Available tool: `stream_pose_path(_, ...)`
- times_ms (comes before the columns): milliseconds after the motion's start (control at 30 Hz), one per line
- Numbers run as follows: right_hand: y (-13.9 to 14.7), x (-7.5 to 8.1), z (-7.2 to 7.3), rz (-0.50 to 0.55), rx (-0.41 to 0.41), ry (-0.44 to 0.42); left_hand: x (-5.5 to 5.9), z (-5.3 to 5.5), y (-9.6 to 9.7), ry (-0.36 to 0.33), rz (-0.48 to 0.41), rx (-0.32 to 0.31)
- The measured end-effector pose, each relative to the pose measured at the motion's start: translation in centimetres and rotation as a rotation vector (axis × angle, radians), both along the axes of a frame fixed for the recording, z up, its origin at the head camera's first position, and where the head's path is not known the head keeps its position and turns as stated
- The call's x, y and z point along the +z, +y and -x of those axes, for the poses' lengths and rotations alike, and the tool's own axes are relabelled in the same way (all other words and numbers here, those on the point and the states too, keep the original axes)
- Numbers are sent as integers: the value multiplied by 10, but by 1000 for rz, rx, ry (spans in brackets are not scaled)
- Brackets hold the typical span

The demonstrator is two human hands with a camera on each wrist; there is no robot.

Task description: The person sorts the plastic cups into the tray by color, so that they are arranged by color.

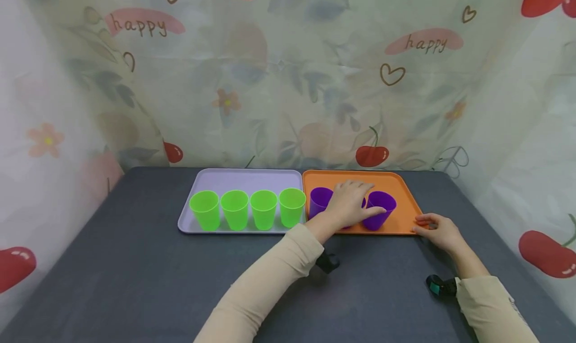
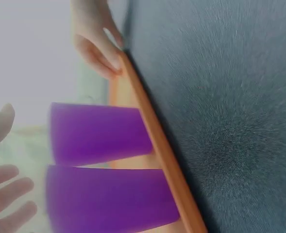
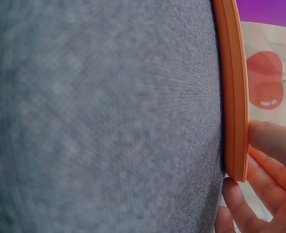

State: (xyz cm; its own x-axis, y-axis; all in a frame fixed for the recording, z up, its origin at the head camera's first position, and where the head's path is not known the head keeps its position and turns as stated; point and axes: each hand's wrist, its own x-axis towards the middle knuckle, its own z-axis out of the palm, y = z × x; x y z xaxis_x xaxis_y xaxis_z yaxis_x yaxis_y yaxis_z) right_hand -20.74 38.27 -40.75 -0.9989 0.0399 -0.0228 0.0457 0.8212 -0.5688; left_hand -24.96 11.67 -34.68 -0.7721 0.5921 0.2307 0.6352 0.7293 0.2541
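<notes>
My left hand [image 1: 348,203] reaches over the purple cups with its fingers spread, and in the left wrist view the fingers [image 2: 9,196] stand apart from the cup rims. A purple cup [image 1: 380,210] stands under the thumb side, another purple cup [image 1: 318,202] is to the left, and one between them is mostly hidden by the hand. They stand upright on an orange tray [image 1: 407,203]. At the tray's front right corner my right hand [image 1: 443,231] grips the edge between thumb and fingers, as the right wrist view shows.
A lavender tray [image 1: 252,175] touches the orange tray's left side. Several green cups [image 1: 264,210] stand upright on it in a row. Both trays lie at the back of a dark table [image 1: 148,268], before a printed curtain [image 1: 279,83]. A thin cable [image 1: 454,158] hangs at the back right.
</notes>
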Motion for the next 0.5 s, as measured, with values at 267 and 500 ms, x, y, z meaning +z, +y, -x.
stream_pose_path(267,2,1,-2,-9,3,3,15,-28,-37,1,-190,-143)
stream_pose_path(500,1,1,-2,-17,5,-2,11,-47,-90,9,-323,-185)
